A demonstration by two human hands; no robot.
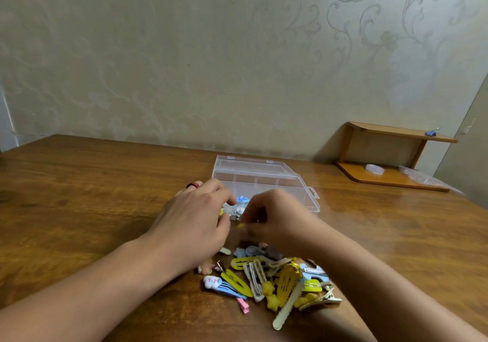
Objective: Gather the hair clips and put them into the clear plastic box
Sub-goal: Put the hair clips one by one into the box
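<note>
Now, step in hand: we judge we are mid-transfer, carrying one clip from the pile to the clear plastic box (264, 180).
Right grip: our right hand (274, 220) has its fingers curled and pinches a small yellow clip (240, 226) at the fingertips; motion blur hides the exact hold.
Left grip: our left hand (195, 222) has its fingers bent at the box's near corner; we cannot tell whether they hold anything.
Box: open on the worktop (79, 196), just beyond both grips, lid laid back; a few clips, one blue (242, 199), already sit in the near compartment between the two grips.
Pile: the hair clips (274, 281) lie heaped behind the grips, toward us, mostly yellow, blue and cream.
Progress: early, we judge; most clips are outside the box.
Next move: it calls for carrying the yellow clip slightly forward over the near wall, then loosening the pinch above a compartment.
</note>
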